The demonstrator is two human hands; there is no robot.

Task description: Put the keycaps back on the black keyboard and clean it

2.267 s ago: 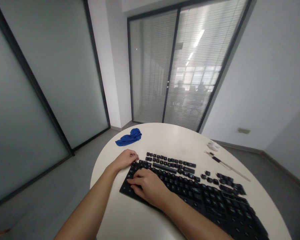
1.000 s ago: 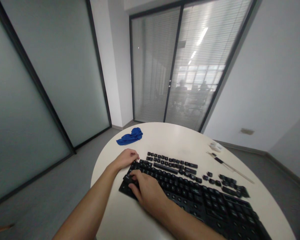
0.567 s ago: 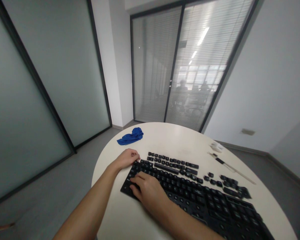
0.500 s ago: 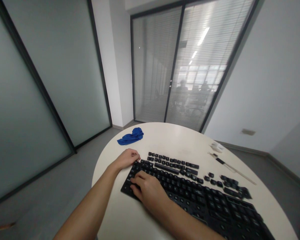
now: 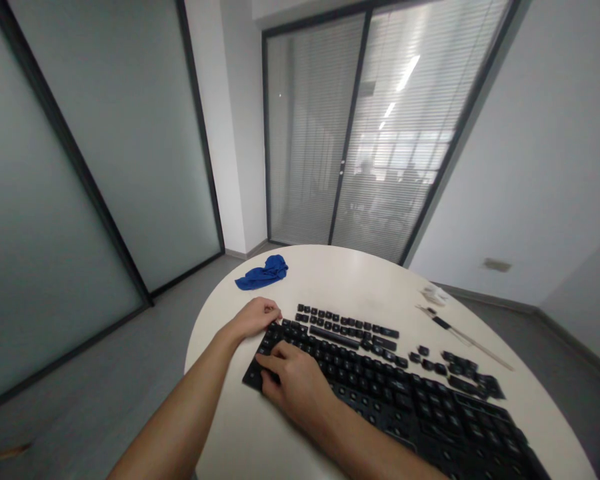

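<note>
Partly keyless blk kbd [image 5: 375, 380], R hand [image 5: 300, 379], fingers slightly apart, L hand [image 5: 254, 316], grip unclear

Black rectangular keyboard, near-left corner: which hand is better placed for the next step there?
Right, probably: the bare right hand is over the black keyboard, fingertips near that corner. The bare left hand is farther off, by the far-left corner.
</note>
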